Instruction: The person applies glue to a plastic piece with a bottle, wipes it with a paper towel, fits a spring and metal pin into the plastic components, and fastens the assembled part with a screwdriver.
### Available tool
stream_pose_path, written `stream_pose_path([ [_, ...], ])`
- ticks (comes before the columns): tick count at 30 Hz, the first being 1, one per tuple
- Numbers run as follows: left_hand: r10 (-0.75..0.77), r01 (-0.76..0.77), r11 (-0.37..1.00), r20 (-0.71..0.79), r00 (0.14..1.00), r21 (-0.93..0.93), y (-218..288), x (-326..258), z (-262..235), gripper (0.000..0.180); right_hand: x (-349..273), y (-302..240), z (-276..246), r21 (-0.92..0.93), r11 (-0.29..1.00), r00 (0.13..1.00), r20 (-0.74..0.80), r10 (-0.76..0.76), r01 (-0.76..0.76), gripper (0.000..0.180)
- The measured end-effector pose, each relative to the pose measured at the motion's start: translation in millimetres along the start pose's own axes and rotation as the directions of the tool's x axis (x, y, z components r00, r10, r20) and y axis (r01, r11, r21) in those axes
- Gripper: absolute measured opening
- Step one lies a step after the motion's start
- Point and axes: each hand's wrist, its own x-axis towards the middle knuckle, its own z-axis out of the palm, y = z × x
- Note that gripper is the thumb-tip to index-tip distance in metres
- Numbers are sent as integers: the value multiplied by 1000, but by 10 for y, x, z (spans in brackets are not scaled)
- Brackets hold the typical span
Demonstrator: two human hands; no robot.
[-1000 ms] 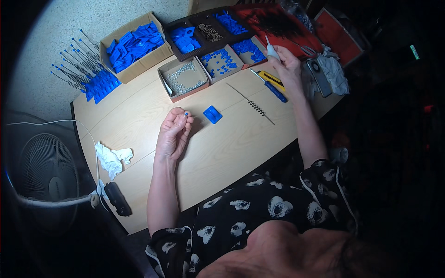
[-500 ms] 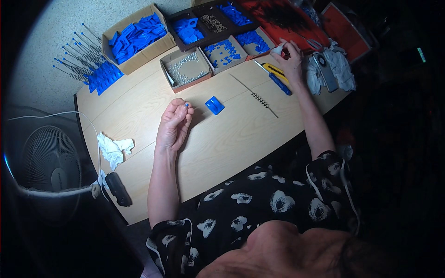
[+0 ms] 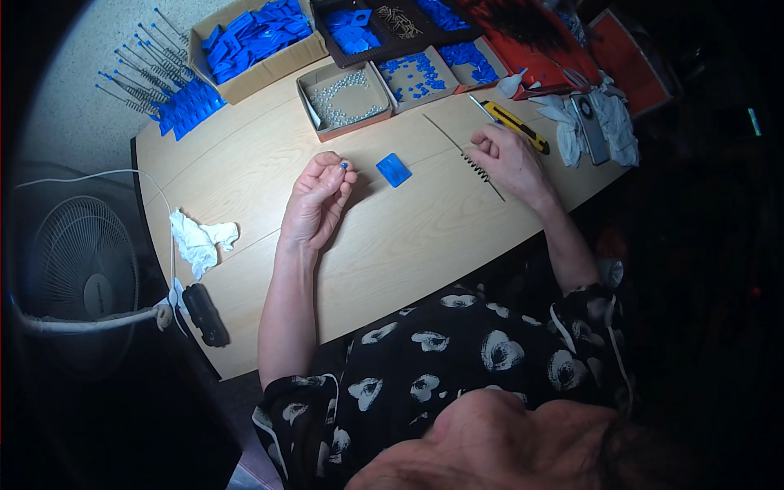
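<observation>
My left hand (image 3: 314, 200) is raised over the table with its fingers curled in, pinching a small blue bead (image 3: 344, 166) at the fingertips. A flat blue square plastic piece (image 3: 394, 170) lies just right of it. Over a thin metal rod with a coil spring (image 3: 476, 169) on it, my right hand (image 3: 516, 167) hovers with loosely bent fingers. Its fingertips come close to the coil; whether they touch it I cannot tell. Behind that hand, a screwdriver is mostly covered, with its shaft (image 3: 475, 101) showing beside a yellow utility knife (image 3: 514, 126).
Along the back stand a carton of blue plastic pieces (image 3: 220, 69), a box of clear beads (image 3: 384, 110) and trays of small blue parts. A small white squeeze bottle (image 3: 512, 84) and a phone (image 3: 590, 131) are at right. Spring-mounted rods (image 3: 151, 69) stand at left, beyond crumpled tissue (image 3: 196, 242).
My right hand has let go of the white squeeze bottle at the back right and come nearer, to the coil spring. My left hand still pinches the bead. The view has shifted slightly.
</observation>
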Motion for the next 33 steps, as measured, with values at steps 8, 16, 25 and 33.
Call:
stream_pose_path([
  [8,15,-15,1000,-24,1000,4,0,-16,13,15,-185,-34,145,77,997,993,117,-6,-3,26],
  [16,-1,1,1000,6,1000,-24,4,-26,50,14,-130,-510,-89,909,298,951,309,-17,-290,34],
  [25,-2,3,1000,51,999,-22,21,-42,57,13,122,-1172,-48,862,487,988,-93,-127,144,25],
  [33,-15,15,1000,58,998,-3,29,-35,91,11,124,-1313,179,665,618,907,-331,-260,419,22],
])
